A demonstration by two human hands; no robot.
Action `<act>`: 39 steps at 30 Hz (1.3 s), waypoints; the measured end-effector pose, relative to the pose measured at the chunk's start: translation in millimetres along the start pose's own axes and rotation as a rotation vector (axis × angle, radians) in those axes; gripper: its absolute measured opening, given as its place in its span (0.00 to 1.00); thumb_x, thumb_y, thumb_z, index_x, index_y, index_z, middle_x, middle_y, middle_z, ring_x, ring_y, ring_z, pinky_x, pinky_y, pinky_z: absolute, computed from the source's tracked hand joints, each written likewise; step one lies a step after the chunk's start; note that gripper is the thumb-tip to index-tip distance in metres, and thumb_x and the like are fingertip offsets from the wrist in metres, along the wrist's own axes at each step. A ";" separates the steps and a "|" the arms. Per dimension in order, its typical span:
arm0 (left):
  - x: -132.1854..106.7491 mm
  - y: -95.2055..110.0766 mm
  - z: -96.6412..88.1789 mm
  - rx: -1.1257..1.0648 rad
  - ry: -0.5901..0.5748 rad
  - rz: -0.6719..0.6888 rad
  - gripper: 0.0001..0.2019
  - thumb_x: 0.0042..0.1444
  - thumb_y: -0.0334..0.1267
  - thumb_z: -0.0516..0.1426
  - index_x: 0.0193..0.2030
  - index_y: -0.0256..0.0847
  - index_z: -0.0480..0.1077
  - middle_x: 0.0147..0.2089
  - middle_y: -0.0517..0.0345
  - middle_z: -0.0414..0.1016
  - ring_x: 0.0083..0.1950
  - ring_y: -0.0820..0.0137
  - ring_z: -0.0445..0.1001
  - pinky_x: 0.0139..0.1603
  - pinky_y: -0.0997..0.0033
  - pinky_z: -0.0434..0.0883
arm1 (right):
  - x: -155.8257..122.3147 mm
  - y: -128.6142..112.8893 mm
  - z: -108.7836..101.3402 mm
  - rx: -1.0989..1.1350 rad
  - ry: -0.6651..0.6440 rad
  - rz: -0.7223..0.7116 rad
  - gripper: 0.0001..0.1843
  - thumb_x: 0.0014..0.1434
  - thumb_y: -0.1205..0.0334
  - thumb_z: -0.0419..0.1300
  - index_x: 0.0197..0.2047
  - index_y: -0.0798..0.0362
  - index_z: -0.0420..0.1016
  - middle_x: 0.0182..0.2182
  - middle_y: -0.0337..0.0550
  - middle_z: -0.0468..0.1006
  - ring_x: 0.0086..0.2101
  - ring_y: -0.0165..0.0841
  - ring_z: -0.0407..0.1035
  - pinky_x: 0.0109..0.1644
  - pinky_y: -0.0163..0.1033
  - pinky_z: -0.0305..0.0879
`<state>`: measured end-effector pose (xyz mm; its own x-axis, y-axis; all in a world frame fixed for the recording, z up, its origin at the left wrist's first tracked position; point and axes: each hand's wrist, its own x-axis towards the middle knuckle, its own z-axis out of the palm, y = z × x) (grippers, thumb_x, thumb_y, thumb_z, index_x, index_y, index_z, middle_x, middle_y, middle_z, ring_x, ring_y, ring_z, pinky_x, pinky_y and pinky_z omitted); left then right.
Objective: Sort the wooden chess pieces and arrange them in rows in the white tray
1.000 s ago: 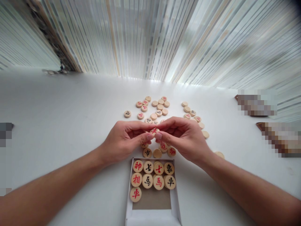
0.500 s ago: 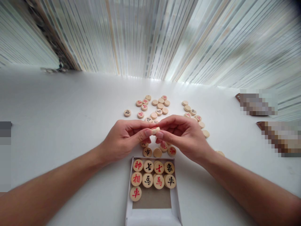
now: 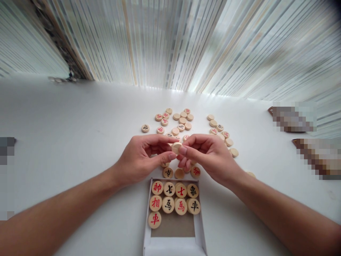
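Note:
My left hand (image 3: 142,158) and my right hand (image 3: 207,156) meet above the table, and both pinch one round wooden chess piece (image 3: 176,147) between thumb and fingers. Its blank side faces me. Just below the hands lies an open white cardboard box (image 3: 198,227) with several pieces laid face up in rows, red and black characters showing; its near part shows bare brown card. A few loose pieces (image 3: 168,172) lie between the hands and the box.
Several more wooden pieces (image 3: 181,121) are scattered on the white table (image 3: 80,142) beyond my hands, another group (image 3: 221,135) to the right. Striped curtains hang behind. Blurred objects sit at the far right edge (image 3: 295,117) and at the left edge.
The piece between my fingertips has turned over: its red character faced me a second ago, then it stood edge-on, and now the blank side shows. Both hands stayed in place.

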<state>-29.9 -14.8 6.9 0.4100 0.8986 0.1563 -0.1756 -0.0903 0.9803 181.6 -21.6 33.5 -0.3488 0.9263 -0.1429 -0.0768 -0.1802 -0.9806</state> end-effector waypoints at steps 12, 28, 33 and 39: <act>2.3 9.3 2.2 0.082 -0.027 0.045 0.09 0.65 0.34 0.64 0.50 0.36 0.85 0.37 0.53 0.86 0.32 0.74 0.80 0.33 0.79 0.79 | -2.6 -7.9 3.9 -0.001 -0.098 0.161 0.20 0.51 0.51 0.80 0.28 0.58 0.78 0.21 0.44 0.83 0.18 0.26 0.74 0.21 0.25 0.69; -1.5 7.3 -1.5 0.241 -0.169 0.155 0.18 0.68 0.33 0.61 0.63 0.42 0.79 0.50 0.49 0.84 0.45 0.68 0.82 0.43 0.74 0.79 | -8.2 -11.4 9.2 -0.045 -0.152 0.196 0.23 0.60 0.44 0.72 0.29 0.58 0.80 0.20 0.40 0.80 0.17 0.28 0.75 0.17 0.25 0.66; -0.2 9.5 -1.1 0.357 -0.205 0.259 0.16 0.68 0.30 0.59 0.59 0.44 0.81 0.43 0.53 0.83 0.42 0.69 0.80 0.43 0.72 0.77 | -7.7 -7.6 7.8 -0.087 -0.151 0.179 0.24 0.60 0.43 0.71 0.28 0.57 0.79 0.22 0.42 0.81 0.15 0.27 0.72 0.14 0.26 0.65; -1.2 10.7 1.2 0.384 -0.150 0.229 0.12 0.67 0.33 0.62 0.54 0.40 0.83 0.41 0.52 0.82 0.40 0.68 0.79 0.42 0.70 0.77 | -7.8 -4.3 9.7 -0.088 -0.140 0.179 0.24 0.62 0.42 0.67 0.28 0.56 0.76 0.22 0.42 0.79 0.15 0.28 0.71 0.14 0.28 0.63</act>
<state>-31.2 -17.4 17.4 0.5288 0.7679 0.3615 0.0558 -0.4564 0.8880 175.6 -31.3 40.2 -0.4759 0.8262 -0.3016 0.0772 -0.3024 -0.9501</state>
